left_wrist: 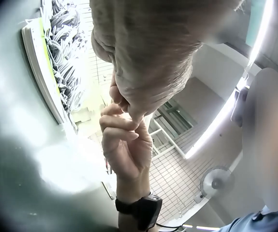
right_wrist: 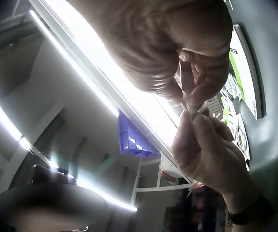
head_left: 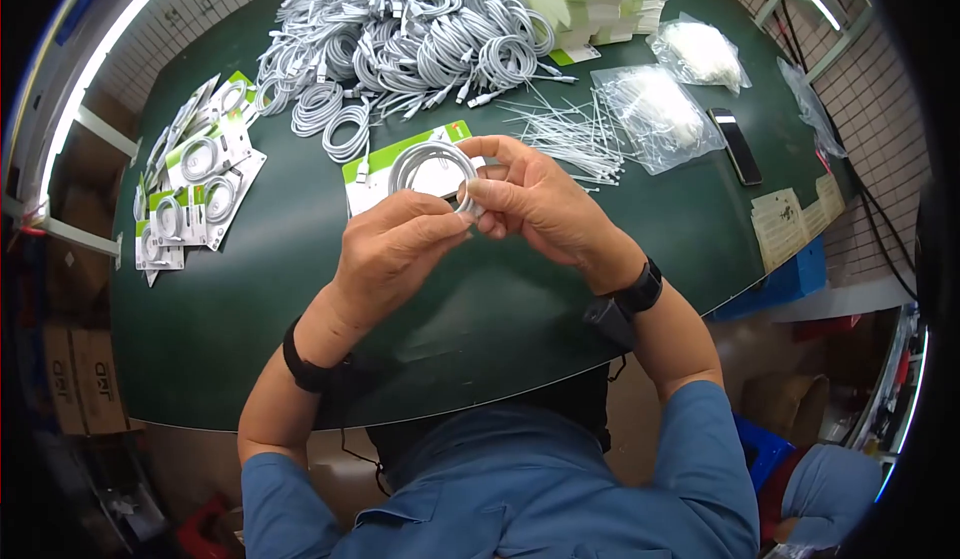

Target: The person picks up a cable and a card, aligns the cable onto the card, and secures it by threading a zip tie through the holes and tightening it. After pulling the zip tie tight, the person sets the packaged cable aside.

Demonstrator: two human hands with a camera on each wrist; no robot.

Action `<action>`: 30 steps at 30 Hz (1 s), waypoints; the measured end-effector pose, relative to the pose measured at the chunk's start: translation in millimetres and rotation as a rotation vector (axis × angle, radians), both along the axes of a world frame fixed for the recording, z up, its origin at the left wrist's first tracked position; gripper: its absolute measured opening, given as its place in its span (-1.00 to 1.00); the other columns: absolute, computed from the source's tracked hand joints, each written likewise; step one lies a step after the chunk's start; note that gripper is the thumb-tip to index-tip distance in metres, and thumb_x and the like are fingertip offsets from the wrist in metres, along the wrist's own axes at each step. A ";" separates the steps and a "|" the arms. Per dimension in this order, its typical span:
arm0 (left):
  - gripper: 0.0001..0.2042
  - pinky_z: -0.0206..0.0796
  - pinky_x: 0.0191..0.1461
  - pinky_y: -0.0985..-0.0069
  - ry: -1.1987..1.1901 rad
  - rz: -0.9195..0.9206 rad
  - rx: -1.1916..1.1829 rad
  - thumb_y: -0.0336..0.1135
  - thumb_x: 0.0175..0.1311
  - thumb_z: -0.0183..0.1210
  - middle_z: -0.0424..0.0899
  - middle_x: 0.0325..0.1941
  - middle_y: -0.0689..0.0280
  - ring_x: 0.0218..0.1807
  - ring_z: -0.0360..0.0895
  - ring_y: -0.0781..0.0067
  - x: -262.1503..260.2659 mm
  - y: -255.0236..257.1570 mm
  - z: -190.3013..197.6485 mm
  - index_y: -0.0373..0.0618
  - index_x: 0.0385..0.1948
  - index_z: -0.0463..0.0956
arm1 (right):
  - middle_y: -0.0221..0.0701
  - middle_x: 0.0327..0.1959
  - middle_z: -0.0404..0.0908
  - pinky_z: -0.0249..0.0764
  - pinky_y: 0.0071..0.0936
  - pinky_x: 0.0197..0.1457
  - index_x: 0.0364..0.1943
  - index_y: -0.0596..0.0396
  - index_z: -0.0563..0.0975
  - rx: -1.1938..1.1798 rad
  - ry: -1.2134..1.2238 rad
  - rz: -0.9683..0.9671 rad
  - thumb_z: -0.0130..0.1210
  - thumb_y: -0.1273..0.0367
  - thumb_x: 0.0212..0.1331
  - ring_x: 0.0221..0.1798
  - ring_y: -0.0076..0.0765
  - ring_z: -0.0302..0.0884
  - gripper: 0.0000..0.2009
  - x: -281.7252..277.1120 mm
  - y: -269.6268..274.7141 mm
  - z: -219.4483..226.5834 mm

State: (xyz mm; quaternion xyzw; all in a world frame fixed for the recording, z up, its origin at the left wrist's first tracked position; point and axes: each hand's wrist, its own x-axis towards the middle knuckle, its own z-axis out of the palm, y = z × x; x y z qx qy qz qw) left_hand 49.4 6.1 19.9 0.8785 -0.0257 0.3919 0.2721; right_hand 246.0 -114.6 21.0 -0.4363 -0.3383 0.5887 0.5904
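Coiled grey cable (head_left: 398, 171) is hanging between both hands, above a green-and-white card stack (head_left: 358, 195) near the middle of the green table (head_left: 470, 329). Left hand (head_left: 392, 251) is pinching the coil's lower right rim between thumb and finger; right hand (head_left: 545, 204) is gripping the same side, thumb against the loops, other fingers curling.

Edges and room: bare green surface is running from the hands to the curved near edge, forearms crossing that edge. More green is lying between the left hand and the packaged cables (head_left: 200, 159) at the left edge. Beyond the coil, a heap of loose cables (head_left: 400, 19) is closing in the far side; white cable ties (head_left: 580, 139) are spreading just beyond the right hand. Farther right, bags of ties (head_left: 655, 109), a phone (head_left: 737, 146) and printed paper (head_left: 783, 224) are filling the side, the paper reaching the table edge.

Differences between views: left wrist view is showing the card stack side-on, thickness visible, plus a round fan (left_wrist: 216, 182); its view of the pinch is being hidden by the near hand. Right wrist view is showing a narrow pale piece (right_wrist: 186, 77) between the right fingers, too unclear to identify, and a blue basket (right_wrist: 134, 140) beyond the hands.
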 end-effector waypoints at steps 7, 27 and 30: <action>-0.76 0.58 -0.26 0.44 -0.021 -0.018 -0.099 -0.58 0.12 0.48 0.76 -0.29 0.25 -0.31 0.74 0.32 -6.9 9.4 10.2 -0.14 -0.16 0.76 | -0.23 0.19 0.61 0.61 -0.49 -0.16 0.38 0.10 0.43 0.479 -0.832 -0.196 0.32 0.45 0.31 -0.06 -0.39 0.68 -0.45 -9.6 -8.5 25.9; -0.75 0.61 -0.18 0.36 0.169 -0.172 0.224 -0.47 0.16 0.32 0.66 -0.16 0.29 -0.16 0.68 0.22 -10.3 17.5 11.8 -0.02 -0.11 0.67 | -0.37 -0.21 0.70 0.59 -0.30 -0.24 0.05 0.12 0.62 0.386 -1.040 0.126 0.43 0.46 0.17 -0.27 -0.28 0.71 -0.64 -3.7 -7.9 16.8; -0.74 0.60 -0.17 0.35 0.179 -0.180 0.206 -0.49 0.15 0.33 0.66 -0.15 0.29 -0.15 0.68 0.21 -8.8 17.2 10.7 -0.01 -0.11 0.68 | -0.34 -0.20 0.72 0.59 -0.36 -0.22 0.05 0.15 0.61 0.313 -0.919 0.176 0.42 0.41 0.22 -0.25 -0.35 0.73 -0.66 3.3 -11.3 27.3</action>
